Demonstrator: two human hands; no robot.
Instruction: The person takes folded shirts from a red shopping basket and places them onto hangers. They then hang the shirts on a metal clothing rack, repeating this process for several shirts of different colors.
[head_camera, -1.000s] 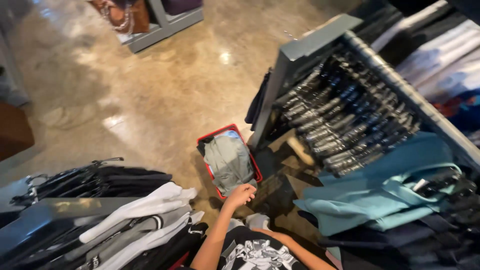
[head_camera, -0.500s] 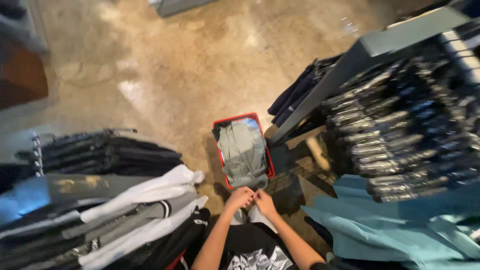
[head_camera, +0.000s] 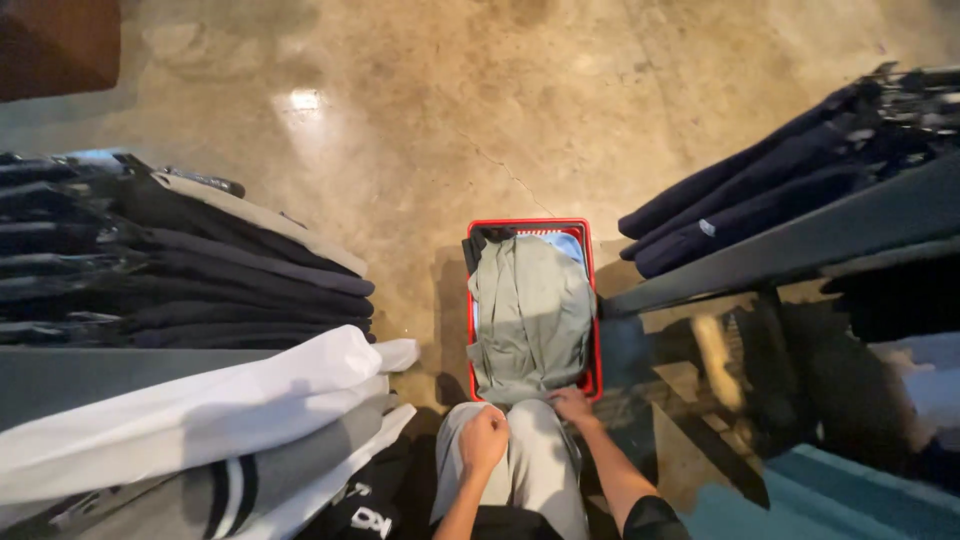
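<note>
A red plastic basket (head_camera: 590, 300) stands on the floor right in front of me, filled with a grey-green garment (head_camera: 530, 320). My left hand (head_camera: 483, 440) is curled into a fist over my grey-trousered thigh, just short of the basket's near edge. My right hand (head_camera: 573, 405) rests at the basket's near right corner, fingers touching the garment's lower edge. Whether it grips the cloth or the rim is unclear.
On my left hangs a rack of dark, white and grey clothes (head_camera: 200, 300). To my right stands a grey rack (head_camera: 800, 240) with navy garments (head_camera: 760, 190) and a teal piece (head_camera: 840, 490) below. Polished concrete floor (head_camera: 450, 110) lies beyond the basket.
The view has swung down and centred on the basket. My hands were together near my chest and have separated; the right one has reached down to the basket's near corner.
</note>
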